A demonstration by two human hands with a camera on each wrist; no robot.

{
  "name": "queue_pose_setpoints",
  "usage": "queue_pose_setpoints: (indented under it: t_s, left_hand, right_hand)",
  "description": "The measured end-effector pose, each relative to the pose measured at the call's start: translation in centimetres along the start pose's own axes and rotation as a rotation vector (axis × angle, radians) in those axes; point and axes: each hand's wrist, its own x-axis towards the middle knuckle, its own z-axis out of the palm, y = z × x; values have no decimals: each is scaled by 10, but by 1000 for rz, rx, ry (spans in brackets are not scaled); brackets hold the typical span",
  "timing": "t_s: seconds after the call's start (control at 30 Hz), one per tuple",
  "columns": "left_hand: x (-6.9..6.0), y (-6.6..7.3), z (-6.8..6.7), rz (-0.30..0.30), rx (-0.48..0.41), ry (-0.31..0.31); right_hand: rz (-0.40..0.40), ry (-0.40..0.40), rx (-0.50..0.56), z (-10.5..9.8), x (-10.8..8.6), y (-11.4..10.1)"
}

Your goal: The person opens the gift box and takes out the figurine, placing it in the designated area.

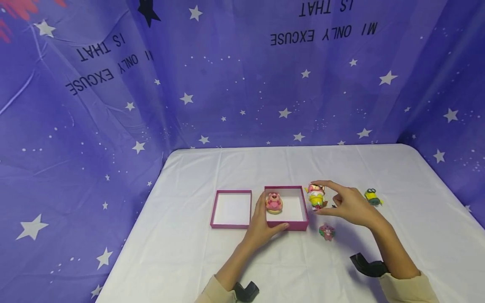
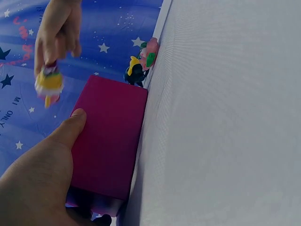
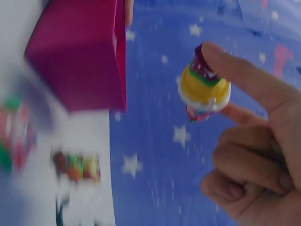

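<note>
My left hand (image 1: pixel 260 224) grips the magenta box (image 1: pixel 299 225) at its left side, thumb along the near wall. Inside the box, against its left wall, sits a pink bear figurine (image 1: pixel 274 203). My right hand (image 1: pixel 350 205) pinches a yellow, white and pink figurine (image 1: pixel 316 195) lengthwise between thumb and forefinger, in the air just right of the box. In the right wrist view that figurine (image 3: pixel 204 87) has a dark purple base under the thumb. The box lid (image 1: pixel 231 227), open side up, lies left of the box.
A pink and green figurine (image 1: pixel 327 232) lies in front of the right hand, and a yellow and green figurine (image 1: pixel 373 197) beyond it to the right. A blurred brown and green figurine (image 3: pixel 76 166) shows in the right wrist view. White cloth (image 1: pixel 182 252) covers the table.
</note>
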Motion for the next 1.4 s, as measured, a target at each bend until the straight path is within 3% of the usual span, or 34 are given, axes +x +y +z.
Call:
queue_pose_setpoints:
  t_s: [0.27,0.63,0.9,1.4]
  left_hand:
    - [0,1,0,-19,-3,-15]
    - [-1,2,1,-23,-31,-18]
    - [0,1,0,-16,-9,-11]
    - [0,0,0,-21,-7,-16]
  right_hand:
    - [26,23,-39,-23,-40,39]
    - [152,-67,-20,-15,-78,86]
    - [202,-124,6,-6,-90,110]
    - [130,-74,15,1,-94,119]
